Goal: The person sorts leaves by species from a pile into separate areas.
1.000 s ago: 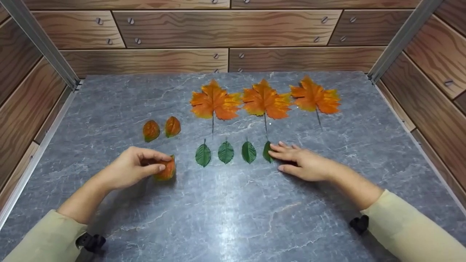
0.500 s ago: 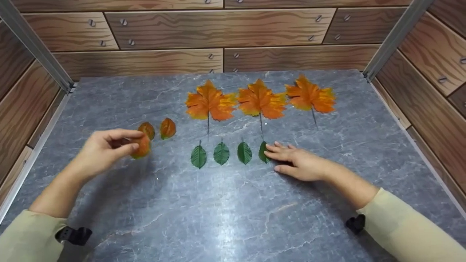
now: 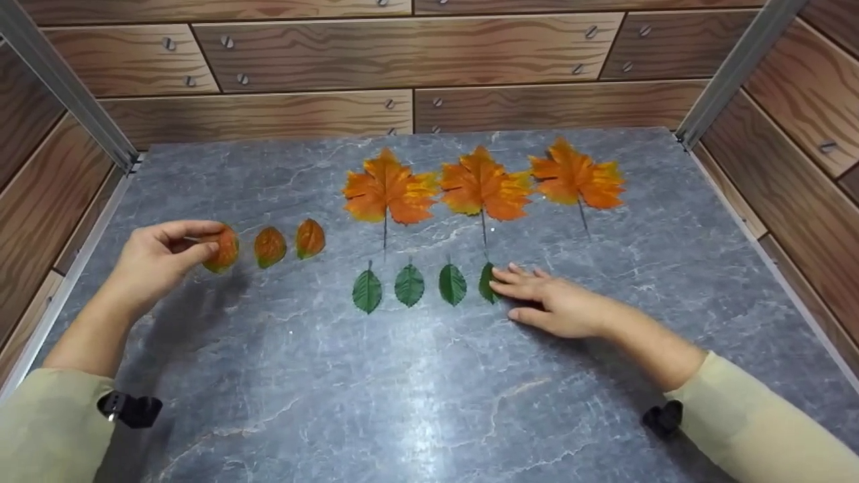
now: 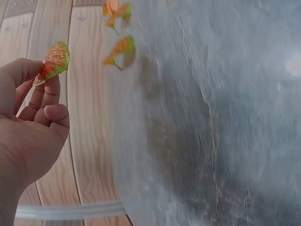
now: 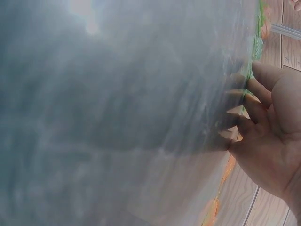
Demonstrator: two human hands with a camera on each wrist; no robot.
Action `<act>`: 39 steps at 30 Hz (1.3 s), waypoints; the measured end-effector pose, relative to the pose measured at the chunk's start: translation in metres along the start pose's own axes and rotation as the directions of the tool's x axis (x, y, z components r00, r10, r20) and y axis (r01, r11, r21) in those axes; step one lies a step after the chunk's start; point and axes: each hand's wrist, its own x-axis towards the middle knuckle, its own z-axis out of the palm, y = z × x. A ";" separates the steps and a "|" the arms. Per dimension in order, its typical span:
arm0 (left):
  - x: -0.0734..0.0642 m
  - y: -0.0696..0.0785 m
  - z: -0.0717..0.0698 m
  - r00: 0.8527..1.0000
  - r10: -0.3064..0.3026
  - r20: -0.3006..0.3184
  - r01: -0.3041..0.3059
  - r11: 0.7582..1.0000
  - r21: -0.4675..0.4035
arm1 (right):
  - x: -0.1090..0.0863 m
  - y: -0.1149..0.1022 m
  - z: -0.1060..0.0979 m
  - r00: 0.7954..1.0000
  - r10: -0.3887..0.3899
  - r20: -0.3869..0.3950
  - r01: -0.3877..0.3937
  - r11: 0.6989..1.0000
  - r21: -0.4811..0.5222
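Observation:
Between thumb and fingers, my left hand (image 3: 158,258) pinches a small orange-brown leaf (image 3: 226,249) with a green edge. In the left wrist view the pinched leaf (image 4: 56,61) is held up by its side. Two similar leaves, a middle one (image 3: 270,247) and a right one (image 3: 310,239), lie in line to its right. My right hand (image 3: 560,302) rests on the table with straight fingers, its fingertips over the rightmost green leaf (image 3: 488,283), partly hiding it. Three more green leaves extend leftward from there: one (image 3: 452,284), another (image 3: 409,285) and a last (image 3: 367,290).
Three large orange maple leaves lie in a row at the back: left (image 3: 388,188), middle (image 3: 483,184) and right (image 3: 577,176), stems toward me. The grey marbled table (image 3: 402,389) is bounded by wood-patterned walls (image 3: 402,54) and metal edge posts.
My left hand has carried the pinched orange-brown leaf leftward and away from me, past the two similar leaves, to the left end of their row. My right hand stays on the green leaf.

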 end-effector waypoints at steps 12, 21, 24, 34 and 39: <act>0.020 -0.021 -0.004 0.997 -0.073 0.009 0.072 0.996 0.059 | -0.002 0.002 -0.002 1.000 -0.006 -0.002 0.006 1.000 0.016; 0.029 -0.033 -0.003 0.997 -0.071 0.017 0.069 0.994 0.090 | -0.001 0.002 0.001 1.000 0.001 -0.011 -0.001 1.000 0.019; 0.029 -0.036 -0.003 0.998 -0.060 0.016 0.059 0.994 0.090 | -0.001 0.001 0.000 1.000 0.004 -0.009 -0.004 1.000 0.019; 0.034 -0.043 -0.001 0.996 -0.076 0.048 0.071 0.992 0.103 | 0.000 -0.001 -0.001 1.000 0.005 -0.010 -0.004 1.000 0.016; 0.038 -0.044 0.001 0.993 -0.103 0.061 0.096 0.990 0.107 | 0.001 -0.001 -0.001 1.000 0.012 0.001 -0.012 1.000 0.012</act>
